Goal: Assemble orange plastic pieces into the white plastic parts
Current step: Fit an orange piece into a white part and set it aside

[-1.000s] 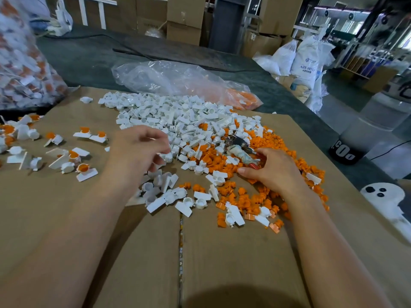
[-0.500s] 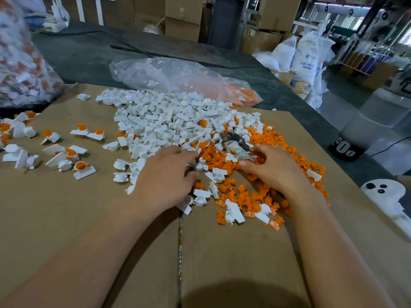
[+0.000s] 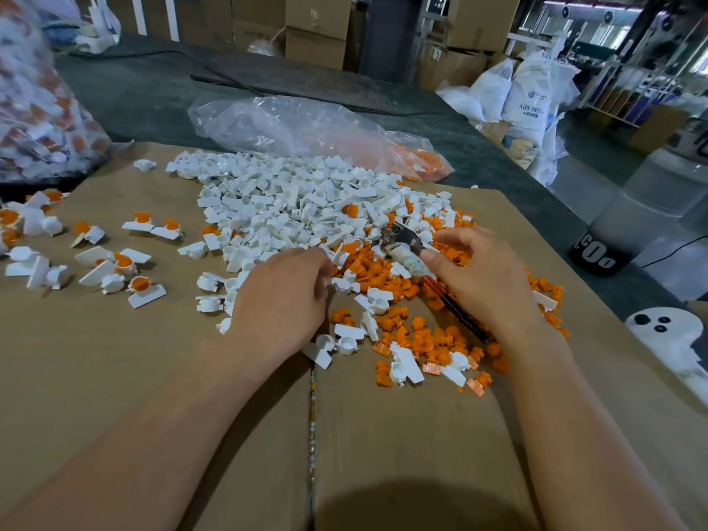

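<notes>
head | left hand [image 3: 283,300]: palm down where white parts [image 3: 291,201] meet orange pieces [image 3: 421,333], my fingers curled, can't tell if pinching anything | right hand [image 3: 482,277]: over orange pieces, gripping tool [image 3: 406,249]

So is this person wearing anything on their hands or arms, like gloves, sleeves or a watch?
No. The left hand and the right hand are bare, with no gloves. The left forearm and the right forearm show no sleeves as far as the picture reaches. No watch or bracelet sits at either wrist, and no ring shows on the fingers that are visible.
</notes>
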`<action>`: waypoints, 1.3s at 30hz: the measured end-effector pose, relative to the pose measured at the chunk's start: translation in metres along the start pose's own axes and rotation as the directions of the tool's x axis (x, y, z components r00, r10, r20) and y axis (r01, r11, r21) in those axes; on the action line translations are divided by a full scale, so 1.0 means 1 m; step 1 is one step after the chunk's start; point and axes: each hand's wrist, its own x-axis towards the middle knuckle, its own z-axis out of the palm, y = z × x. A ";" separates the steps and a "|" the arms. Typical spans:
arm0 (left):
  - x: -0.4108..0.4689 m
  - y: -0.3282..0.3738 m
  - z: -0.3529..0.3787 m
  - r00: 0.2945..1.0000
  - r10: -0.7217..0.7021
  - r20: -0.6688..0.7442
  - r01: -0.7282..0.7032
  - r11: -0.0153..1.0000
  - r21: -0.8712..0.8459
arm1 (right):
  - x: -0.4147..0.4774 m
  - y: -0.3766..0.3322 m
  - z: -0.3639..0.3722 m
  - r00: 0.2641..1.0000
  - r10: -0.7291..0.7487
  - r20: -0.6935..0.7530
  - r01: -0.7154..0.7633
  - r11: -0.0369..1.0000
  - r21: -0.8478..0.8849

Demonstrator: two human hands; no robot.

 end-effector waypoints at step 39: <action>-0.001 0.013 -0.020 0.939 -0.156 0.306 0.338 0.262 -0.904 | -0.025 -0.048 0.006 0.989 -0.142 0.052 0.072 0.741 0.667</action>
